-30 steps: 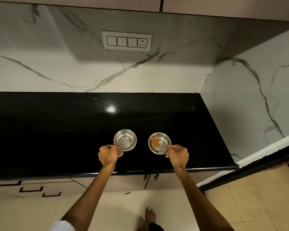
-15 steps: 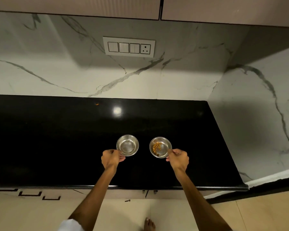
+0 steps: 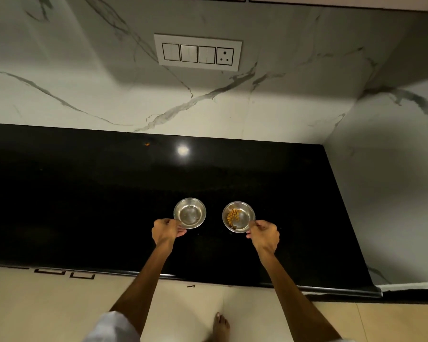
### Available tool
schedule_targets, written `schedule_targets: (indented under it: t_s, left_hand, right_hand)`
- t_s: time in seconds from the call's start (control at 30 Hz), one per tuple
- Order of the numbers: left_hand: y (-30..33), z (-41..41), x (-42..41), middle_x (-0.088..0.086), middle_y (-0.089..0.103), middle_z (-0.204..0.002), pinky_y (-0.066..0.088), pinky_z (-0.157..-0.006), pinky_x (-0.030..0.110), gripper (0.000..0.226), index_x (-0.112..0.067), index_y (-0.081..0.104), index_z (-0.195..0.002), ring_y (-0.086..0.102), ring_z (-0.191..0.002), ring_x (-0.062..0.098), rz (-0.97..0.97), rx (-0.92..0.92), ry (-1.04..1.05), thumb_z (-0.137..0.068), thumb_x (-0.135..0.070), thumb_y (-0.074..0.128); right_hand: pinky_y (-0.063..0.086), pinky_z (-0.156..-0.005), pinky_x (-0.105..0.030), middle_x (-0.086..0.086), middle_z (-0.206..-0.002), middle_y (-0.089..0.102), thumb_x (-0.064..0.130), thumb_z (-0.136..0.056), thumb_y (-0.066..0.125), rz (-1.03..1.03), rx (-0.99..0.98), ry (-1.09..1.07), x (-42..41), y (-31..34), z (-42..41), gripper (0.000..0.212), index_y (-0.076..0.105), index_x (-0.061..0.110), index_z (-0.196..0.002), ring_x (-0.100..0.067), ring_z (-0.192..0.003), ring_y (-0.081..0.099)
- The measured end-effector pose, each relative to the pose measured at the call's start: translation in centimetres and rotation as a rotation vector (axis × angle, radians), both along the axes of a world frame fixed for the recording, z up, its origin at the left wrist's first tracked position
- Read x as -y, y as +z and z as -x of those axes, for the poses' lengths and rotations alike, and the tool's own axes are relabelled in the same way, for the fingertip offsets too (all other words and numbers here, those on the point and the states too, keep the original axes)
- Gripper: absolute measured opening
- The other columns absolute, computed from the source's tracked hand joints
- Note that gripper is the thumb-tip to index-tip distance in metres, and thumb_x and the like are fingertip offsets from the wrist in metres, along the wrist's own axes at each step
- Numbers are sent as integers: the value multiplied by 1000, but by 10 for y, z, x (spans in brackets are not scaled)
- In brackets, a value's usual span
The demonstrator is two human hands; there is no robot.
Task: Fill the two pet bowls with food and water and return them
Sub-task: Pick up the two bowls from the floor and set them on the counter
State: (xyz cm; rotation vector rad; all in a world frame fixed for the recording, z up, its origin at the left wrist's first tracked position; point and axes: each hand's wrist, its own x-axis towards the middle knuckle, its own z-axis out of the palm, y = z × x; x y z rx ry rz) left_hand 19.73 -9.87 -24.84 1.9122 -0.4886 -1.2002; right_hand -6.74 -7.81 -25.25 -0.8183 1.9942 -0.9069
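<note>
Your left hand [image 3: 166, 230] pinches the water bowl [image 3: 189, 216] rim, right hand [image 3: 264, 234] the kibble bowl [image 3: 238, 217] rim; light, slick steel w/ sloshy water, so lift level off the counter [image 3: 84, 206].

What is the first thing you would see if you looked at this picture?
Two shiny metal bowls side by side on the black counter: the left bowl looks clear inside, the right bowl holds a little heap of brown kibble. The left hand and right hand each pinch a bowl's near rim. Above, a white switch plate sits on the marble wall.

Each hand [image 3: 165, 230] [image 3: 264, 234] pinches a bowl [image 3: 189, 213] [image 3: 238, 217] rim, seemingly on the counter [image 3: 84, 206].
</note>
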Motion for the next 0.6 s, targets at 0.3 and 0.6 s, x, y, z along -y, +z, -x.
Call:
schedule_targets:
  t_s: [0.3,0.6]
  left_hand:
    - [-12,2,0,27,74,-83,64,-82,45,11,12,71,-95,76,-79,35,-14,-26,3,-92,6,62]
    - [-17,3,1,25,75,-85,64,-80,42,11,11,71,-96,77,-82,34,-28,-24,-23,-92,4,64]
  right_hand:
    - [60,-87,-41,-4,-78,77,21,-99,69,-28,-22,6,9,-10,0,12,78,13,-103,-19,-79,76]
    - [60,-88,-45,-4,-80,76,16,-99,69,-38,-18,-9,9,-16,2,8,76,15,-102,-22,-82,76]
